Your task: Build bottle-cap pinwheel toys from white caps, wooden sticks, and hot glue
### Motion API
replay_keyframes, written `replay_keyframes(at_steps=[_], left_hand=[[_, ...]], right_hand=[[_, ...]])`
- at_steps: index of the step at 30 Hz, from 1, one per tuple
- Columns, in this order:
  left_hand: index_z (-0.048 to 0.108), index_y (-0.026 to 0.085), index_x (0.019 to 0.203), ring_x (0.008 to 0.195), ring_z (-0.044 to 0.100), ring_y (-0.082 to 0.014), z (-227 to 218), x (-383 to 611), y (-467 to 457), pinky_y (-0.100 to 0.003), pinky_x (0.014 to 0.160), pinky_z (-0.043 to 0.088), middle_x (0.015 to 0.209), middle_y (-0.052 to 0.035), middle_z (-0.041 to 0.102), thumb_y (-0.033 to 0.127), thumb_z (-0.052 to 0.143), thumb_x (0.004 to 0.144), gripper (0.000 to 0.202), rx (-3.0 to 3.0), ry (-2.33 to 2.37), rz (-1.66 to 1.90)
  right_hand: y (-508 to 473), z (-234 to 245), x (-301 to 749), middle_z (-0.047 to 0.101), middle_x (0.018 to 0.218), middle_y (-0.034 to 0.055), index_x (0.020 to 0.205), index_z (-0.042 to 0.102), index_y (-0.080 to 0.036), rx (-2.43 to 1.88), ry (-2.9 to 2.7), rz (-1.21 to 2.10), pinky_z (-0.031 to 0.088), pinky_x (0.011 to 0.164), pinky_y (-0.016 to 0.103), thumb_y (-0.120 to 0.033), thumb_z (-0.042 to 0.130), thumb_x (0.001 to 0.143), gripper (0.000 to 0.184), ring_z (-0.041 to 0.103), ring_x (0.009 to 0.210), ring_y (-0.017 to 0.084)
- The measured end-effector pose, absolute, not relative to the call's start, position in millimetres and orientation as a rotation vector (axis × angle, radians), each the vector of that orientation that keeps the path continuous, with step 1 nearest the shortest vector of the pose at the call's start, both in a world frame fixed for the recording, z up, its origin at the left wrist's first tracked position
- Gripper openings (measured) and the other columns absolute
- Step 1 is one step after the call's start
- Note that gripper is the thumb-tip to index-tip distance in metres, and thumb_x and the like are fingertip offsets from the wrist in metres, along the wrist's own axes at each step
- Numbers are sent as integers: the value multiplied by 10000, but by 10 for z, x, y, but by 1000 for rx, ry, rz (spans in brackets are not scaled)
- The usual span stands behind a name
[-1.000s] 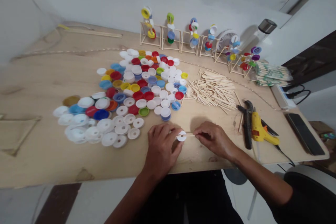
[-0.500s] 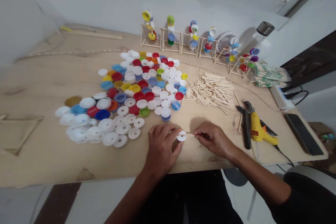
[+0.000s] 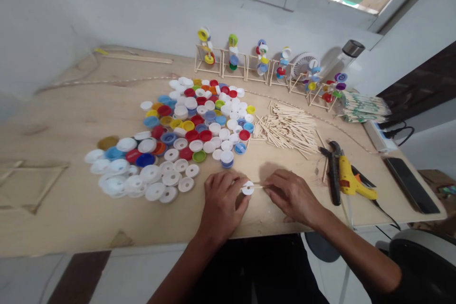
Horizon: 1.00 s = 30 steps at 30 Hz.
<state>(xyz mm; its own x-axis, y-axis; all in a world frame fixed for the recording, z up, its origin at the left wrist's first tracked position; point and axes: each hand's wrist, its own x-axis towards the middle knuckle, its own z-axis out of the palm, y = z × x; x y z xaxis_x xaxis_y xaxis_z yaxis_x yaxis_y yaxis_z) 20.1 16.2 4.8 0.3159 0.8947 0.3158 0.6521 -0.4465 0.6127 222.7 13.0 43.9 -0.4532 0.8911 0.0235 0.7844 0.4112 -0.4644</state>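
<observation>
Close to the table's front edge, my left hand (image 3: 225,202) is closed on a small white round disc (image 3: 248,191) with a hole in its middle, gripped at its left side. A thin wooden stick (image 3: 259,186) lies across the disc, running sideways between my two hands. My right hand (image 3: 290,195) pinches the stick's right end between thumb and fingers. The stick's left part reaches toward my left fingertips; whether they touch it I cannot tell. Beyond my left hand spread many coloured bottle caps (image 3: 195,156), and past my right lies a pile of wooden sticks (image 3: 290,126).
On the right lie black-handled pliers (image 3: 334,171), a yellow glue gun (image 3: 351,180) and a phone (image 3: 411,185). Stick frames bearing cap wheels (image 3: 262,59) stand along the wall, near a small fan (image 3: 304,64) and a bottle (image 3: 344,61). A stick frame (image 3: 50,185) lies left.
The view has tilted up slightly, so everything sits a little lower. Both hands keep almost the same pose around the disc and stick.
</observation>
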Motion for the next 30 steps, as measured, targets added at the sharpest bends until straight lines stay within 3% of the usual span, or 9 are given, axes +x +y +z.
replay_keyframes(at_steps=[7, 17, 30], left_hand=[[650, 219, 975, 935, 535, -244, 64, 198, 157, -432, 885, 350, 946, -50, 658, 157, 608, 765, 222, 2197, 1356, 950], [640, 223, 956, 929, 529, -246, 67, 192, 144, -437, 882, 352, 932, -44, 651, 145, 607, 756, 217, 2196, 1342, 964], [644, 238, 967, 954, 544, -248, 76, 199, 139, -451, 901, 349, 962, -45, 661, 137, 604, 750, 242, 2189, 1347, 934]], right_hand=[[20, 400, 2088, 633, 969, 91, 998, 613, -186, -1354, -2391, 309, 466, 774, 333, -177, 499, 902, 150, 573, 890, 198], [-108, 306, 2006, 634, 1035, 100, 1202, 576, -174, -1278, -2515, 13, 408, 817, 387, -204, 501, 925, 289, 521, 963, 239], [-58, 328, 2017, 629, 1064, 124, 1163, 588, -156, -1202, -2597, -110, 387, 834, 416, -213, 437, 954, 264, 508, 994, 252]])
